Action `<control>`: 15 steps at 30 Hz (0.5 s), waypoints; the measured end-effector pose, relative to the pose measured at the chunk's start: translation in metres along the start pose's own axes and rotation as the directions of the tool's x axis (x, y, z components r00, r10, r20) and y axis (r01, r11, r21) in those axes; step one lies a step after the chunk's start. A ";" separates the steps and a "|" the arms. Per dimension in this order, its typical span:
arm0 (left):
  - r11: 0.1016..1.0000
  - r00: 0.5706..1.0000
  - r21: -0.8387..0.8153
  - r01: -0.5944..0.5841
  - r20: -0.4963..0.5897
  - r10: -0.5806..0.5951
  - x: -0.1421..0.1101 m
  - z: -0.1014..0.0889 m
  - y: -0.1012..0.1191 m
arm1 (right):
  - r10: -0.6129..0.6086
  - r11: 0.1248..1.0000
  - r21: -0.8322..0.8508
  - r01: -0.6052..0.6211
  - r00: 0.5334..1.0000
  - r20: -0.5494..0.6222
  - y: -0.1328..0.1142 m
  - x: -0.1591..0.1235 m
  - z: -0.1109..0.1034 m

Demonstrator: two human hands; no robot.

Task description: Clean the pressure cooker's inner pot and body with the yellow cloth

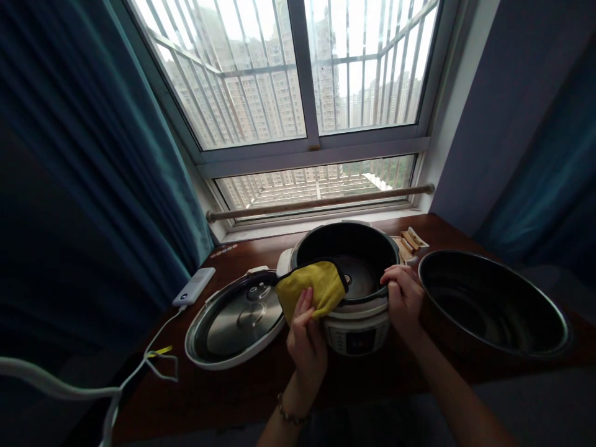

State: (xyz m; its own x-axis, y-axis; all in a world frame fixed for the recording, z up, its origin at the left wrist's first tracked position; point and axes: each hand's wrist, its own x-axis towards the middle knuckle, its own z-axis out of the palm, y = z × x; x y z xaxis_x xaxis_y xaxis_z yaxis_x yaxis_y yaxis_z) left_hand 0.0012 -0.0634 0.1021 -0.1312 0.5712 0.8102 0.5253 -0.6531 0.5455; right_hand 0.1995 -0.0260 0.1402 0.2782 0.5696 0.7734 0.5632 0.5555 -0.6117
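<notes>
In my left hand [307, 338] is a yellow cleaning cloth [316, 285] with a dark edge, held over the near left rim of an electric pressure cooker [333, 326]. The cooker stands without its inner pot, and a round plate shows at the bottom of its dark cavity. My right hand [403, 292] grips the cooker's right rim, fingers curled over the edge. To the left lies the detached lid [246, 316], its metal inner side facing up. A dark inner pot [493, 304] sits at the right, beside my right forearm.
A white power bank [194, 287] with a white cable [158, 332] is at the left of the wooden table [261, 397]. Small wooden pieces [412, 242] lie behind the cooker at right. A window with a rail [321, 203] stands behind, with blue curtains [116, 124] at the sides.
</notes>
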 end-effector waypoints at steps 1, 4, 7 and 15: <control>1.000 1.000 0.006 0.006 0.001 -0.006 0.002 0.001 -0.001 | -0.003 1.000 -0.002 0.003 1.000 -0.008 0.001 0.001 0.002; 0.999 1.000 0.035 0.011 0.012 -0.011 0.008 0.004 -0.001 | -0.006 1.000 -0.009 0.006 1.000 -0.009 0.004 0.004 0.005; 0.998 0.999 0.050 0.032 0.025 -0.033 0.013 0.007 0.001 | 0.010 1.000 -0.018 -0.010 1.000 0.000 0.010 0.008 0.008; 0.987 0.978 -0.048 0.155 0.150 -0.147 0.006 -0.010 0.018 | -0.043 0.999 -0.024 0.043 0.999 0.007 -0.004 0.006 -0.001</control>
State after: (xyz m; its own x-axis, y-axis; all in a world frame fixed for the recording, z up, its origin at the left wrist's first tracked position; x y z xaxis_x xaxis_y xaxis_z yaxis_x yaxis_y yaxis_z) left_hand 0.0016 -0.0763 0.1184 -0.0793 0.7289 0.6800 0.4572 -0.5796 0.6746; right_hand 0.1990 -0.0256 0.1474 0.2482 0.5498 0.7976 0.5933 0.5646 -0.5738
